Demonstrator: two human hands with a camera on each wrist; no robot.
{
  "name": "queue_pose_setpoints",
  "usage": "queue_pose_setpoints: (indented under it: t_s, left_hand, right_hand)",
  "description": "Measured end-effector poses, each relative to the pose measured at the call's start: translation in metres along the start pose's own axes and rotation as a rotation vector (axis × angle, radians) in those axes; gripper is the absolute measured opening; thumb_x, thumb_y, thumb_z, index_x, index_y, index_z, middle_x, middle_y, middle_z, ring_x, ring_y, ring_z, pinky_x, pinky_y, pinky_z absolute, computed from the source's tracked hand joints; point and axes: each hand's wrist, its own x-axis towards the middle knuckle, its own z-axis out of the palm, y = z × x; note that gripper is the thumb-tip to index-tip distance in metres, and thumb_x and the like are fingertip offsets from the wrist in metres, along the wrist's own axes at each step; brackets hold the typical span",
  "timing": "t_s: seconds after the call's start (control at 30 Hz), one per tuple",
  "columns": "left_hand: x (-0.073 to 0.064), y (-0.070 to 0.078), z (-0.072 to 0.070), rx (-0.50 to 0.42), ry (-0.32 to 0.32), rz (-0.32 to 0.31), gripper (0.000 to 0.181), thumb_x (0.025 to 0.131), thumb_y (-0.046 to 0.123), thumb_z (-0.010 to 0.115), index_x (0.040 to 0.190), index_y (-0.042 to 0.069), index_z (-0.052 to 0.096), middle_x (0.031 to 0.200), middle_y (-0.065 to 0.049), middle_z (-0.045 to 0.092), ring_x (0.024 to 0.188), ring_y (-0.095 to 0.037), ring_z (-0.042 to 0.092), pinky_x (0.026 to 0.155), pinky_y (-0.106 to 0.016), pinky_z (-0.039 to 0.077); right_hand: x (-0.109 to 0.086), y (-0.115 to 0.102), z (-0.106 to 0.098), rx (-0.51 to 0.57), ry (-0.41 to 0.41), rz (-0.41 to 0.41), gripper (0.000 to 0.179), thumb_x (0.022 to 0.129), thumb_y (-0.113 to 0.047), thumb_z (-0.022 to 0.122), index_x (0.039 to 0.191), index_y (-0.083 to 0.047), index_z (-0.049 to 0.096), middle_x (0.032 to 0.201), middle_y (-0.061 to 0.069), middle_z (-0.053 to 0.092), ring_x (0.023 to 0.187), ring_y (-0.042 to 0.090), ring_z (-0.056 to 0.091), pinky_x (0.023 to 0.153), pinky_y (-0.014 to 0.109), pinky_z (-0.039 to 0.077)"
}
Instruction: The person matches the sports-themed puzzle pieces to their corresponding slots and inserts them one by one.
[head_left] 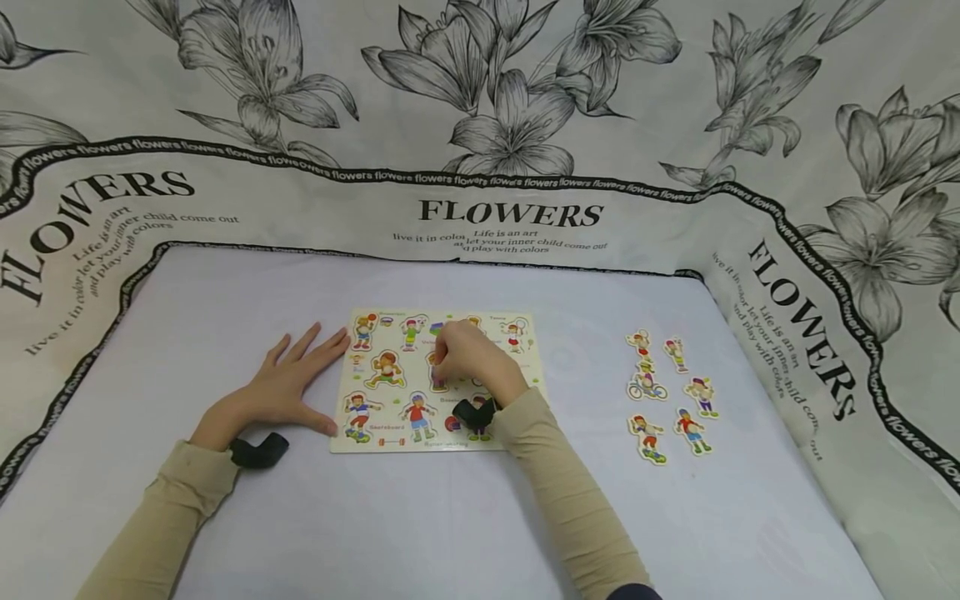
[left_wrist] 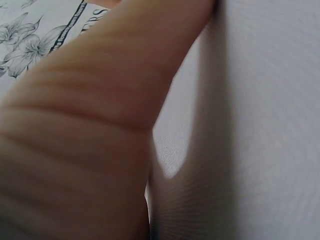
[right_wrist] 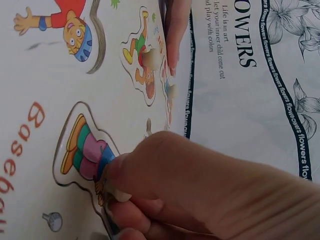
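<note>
One wooden puzzle board (head_left: 348, 447) lies on the worktop (head_left: 285, 533), with six loose figure pieces (head_left: 702, 397) at its three o'clock. The right hand (head_left: 474, 354) pinches one baseball figure piece (right_wrist: 102, 160) at board centre; the left hand (head_left: 281, 392), fingers spread, holding nothing, rests at nine o'clock.

Hands (head_left: 285, 392): two
Sleeves (head_left: 573, 500): two
Black wrist mounts (head_left: 260, 451): two
Puzzle board (head_left: 417, 381): one
Pinched piece (right_wrist: 90, 154): one
Loose pieces (head_left: 692, 431) right of the board: six
Bottom-row figures (head_left: 417, 418): three, one partly covered
All board figures: cannot be counted, some hidden
Large FLOWERS headings (head_left: 510, 212): three
Worktop (head_left: 315, 533): one
</note>
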Motion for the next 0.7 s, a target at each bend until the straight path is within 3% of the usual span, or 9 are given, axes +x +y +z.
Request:
queue_pose_setpoints:
  t_s: [0.47, 0.7]
  left_hand:
    - [0.000, 0.001, 0.000, -0.008, -0.002, -0.001, 0.135, 0.057, 0.077, 0.078, 0.160, 0.013, 0.018, 0.167, -0.007, 0.009, 0.151, -0.036, -0.009, 0.116, -0.060, -0.011]
    - [0.000, 0.001, 0.001, -0.008, 0.007, 0.004, 0.134, 0.058, 0.076, 0.078, 0.160, 0.012, 0.019, 0.167, -0.008, 0.010, 0.151, -0.036, -0.009, 0.116, -0.061, -0.011]
  right_hand:
    - [-0.004, 0.009, 0.005, 0.102, 0.035, -0.018, 0.015, 0.083, -0.008, 0.078, 0.071, -0.011, 0.069, 0.073, 0.001, 0.063, 0.059, 0.013, 0.051, 0.052, 0.023, 0.042]
    - [-0.011, 0.014, 0.000, 0.114, 0.032, -0.072, 0.009, 0.088, -0.015, 0.077, 0.082, -0.009, 0.072, 0.080, 0.000, 0.065, 0.068, 0.014, 0.054, 0.060, 0.024, 0.046]
